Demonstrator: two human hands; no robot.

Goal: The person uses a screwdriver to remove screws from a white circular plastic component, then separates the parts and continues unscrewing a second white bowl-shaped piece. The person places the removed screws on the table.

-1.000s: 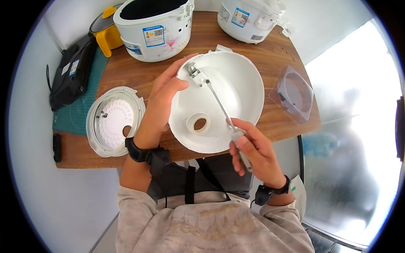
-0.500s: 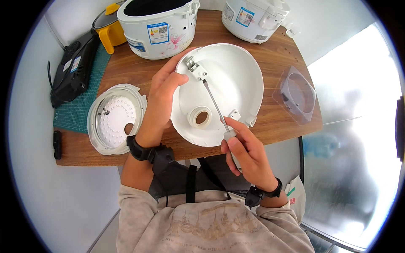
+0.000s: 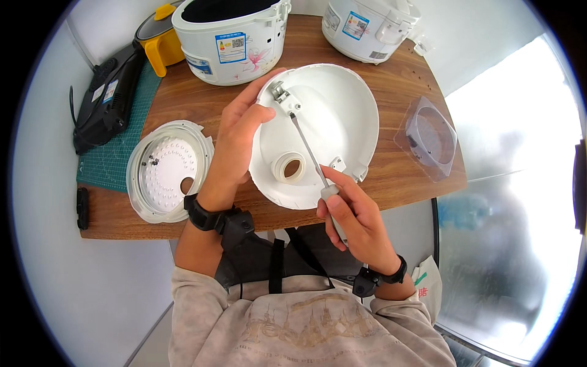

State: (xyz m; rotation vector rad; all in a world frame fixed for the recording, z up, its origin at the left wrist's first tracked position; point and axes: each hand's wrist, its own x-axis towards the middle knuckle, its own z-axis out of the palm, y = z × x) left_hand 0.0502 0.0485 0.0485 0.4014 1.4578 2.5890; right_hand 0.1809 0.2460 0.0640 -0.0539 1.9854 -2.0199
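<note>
My left hand [image 3: 243, 125] grips the left rim of a white rice cooker lid shell [image 3: 330, 116], thumb on its inner edge and fingers behind. The shell is tilted, its hollow side toward me. A screwdriver [image 3: 310, 148] with a grey handle is held in my right hand [image 3: 354, 211]. Its tip meets a screw on the white latch bracket [image 3: 287, 105] near the shell's upper left edge. Lower down are a round collar [image 3: 288, 168] with a hole and a second small bracket [image 3: 337, 164].
A round inner lid [image 3: 170, 165] with small dark screws lies left. Behind stand an open rice cooker body [image 3: 232, 52], another white cooker [image 3: 370, 30] and a yellow pot [image 3: 162, 46]. A black device [image 3: 110, 98] rests on a green mat [image 3: 125, 140]. Right lies a clear plastic tray [image 3: 431, 137].
The screwdriver tip has shifted slightly left and up, from beside the bracket onto its lower screw. My right hand moved a little left with it. The shell has shifted slightly.
</note>
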